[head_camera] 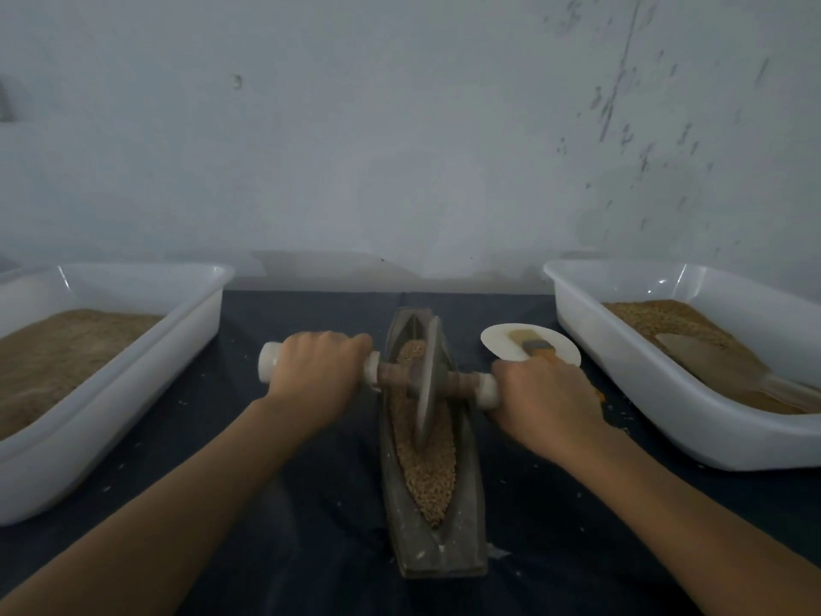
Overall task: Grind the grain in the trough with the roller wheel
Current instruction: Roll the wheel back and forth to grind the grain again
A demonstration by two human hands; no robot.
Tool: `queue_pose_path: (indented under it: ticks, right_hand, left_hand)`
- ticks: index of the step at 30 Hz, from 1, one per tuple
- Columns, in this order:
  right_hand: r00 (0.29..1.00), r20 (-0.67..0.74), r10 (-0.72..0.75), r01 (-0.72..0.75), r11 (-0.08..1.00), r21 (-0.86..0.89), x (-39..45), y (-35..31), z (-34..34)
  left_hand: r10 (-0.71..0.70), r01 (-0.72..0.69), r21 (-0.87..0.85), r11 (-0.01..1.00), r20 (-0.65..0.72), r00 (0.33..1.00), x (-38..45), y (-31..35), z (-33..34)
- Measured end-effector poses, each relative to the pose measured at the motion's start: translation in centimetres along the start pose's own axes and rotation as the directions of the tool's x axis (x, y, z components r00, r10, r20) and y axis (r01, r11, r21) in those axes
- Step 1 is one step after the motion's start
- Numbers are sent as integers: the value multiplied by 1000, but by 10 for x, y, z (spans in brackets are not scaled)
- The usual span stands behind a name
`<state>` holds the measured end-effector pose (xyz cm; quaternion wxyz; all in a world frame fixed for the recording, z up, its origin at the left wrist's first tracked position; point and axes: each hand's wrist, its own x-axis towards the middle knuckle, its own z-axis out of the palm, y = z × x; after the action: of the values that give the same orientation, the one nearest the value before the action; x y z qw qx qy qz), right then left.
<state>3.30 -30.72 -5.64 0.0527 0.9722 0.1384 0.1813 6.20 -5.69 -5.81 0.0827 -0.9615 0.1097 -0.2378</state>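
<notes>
Left hand [317,369]: fingers curled over the pale left handle of the roller wheel [427,379], gripping it from above. Right hand [548,400]: wrapped likewise round the right handle, knuckles up. Roller wheel: grey disc standing on edge, tilted slightly, its axle crossing the trough [433,544] at about mid-length, rim sunk in the grain [428,469]. Trough: long, narrow, boat-shaped, dark grey, lying lengthwise at the middle of the tabletop [275,504], its far end toward the wall; grain fills its channel on both sides of the wheel. Tabletop: covered in dark cloth, flecked with pale crumbs. Left tub [133,380]: white, at the left edge, holding brownish ground material. Right tub [657,384]: white, at the right edge, holding similar material with a flat scoop [719,371] resting in it. Round white plate [502,342]: between trough and right tub, just beyond the right hand, with a small brush [531,344] lying on it, handle partly hidden by that hand. Wall [400,126]: pale, scuffed, behind the far edge.
</notes>
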Motion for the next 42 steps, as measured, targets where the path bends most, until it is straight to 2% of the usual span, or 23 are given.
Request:
queue_pose_path:
  ticks: [3,5,7,10,16,20,23,24,26,29,34,38,42]
  right_hand:
    - [991,-90,-100,91,991,-101,-22,3,0]
    - [982,-131,-135,111,978,-175,-21,4,-1]
    - [978,-146,-146,120,977,-174,-6,6,4]
    - [989,-113,-91,77,990,-120,31,10,18]
    - [992,-116,-40,30,996,-82,68,15,28]
    - [984,-140,-111,96,989,-112,28,11,16]
    - [960,-182,-215,189,970,-151,-15,10,0]
    - [959,-183,-216,189,970,-152,-24,10,-3]
    - [965,-173,-200,174,973,-153,-27,11,-4]
    - [971,-145,-192,159,964,-215,-1,9,3]
    - [983,-154,-103,75,982,-174,64,10,23]
    - [981,-175,-84,55,985,-164,71,13,29]
    - [983,-163,-81,61,991,-123,36,10,20]
  left_hand:
    - [26,-21,65,998,-82,996,-37,2,-3]
    - [4,1,73,997,-68,998,-49,0,-1]
    - [-60,61,66,996,-30,998,-46,0,6]
    - [-125,126,24,992,-24,992,-16,1,13]
    - [-137,139,-38,990,42,990,33,-3,17]
    - [-99,100,-35,994,36,994,-1,-1,5]
    - [7,-8,-4,1000,-27,1000,-41,0,-4]
    - [36,-35,15,999,-68,997,-50,1,-7]
    - [30,-29,13,999,-48,998,-52,0,-6]
    - [-74,76,-61,995,32,997,-32,-1,5]
    - [-151,152,-59,987,14,988,15,-5,26]
    - [-139,140,-43,989,26,990,29,-4,22]
    - [-96,98,-33,995,59,994,1,1,5]
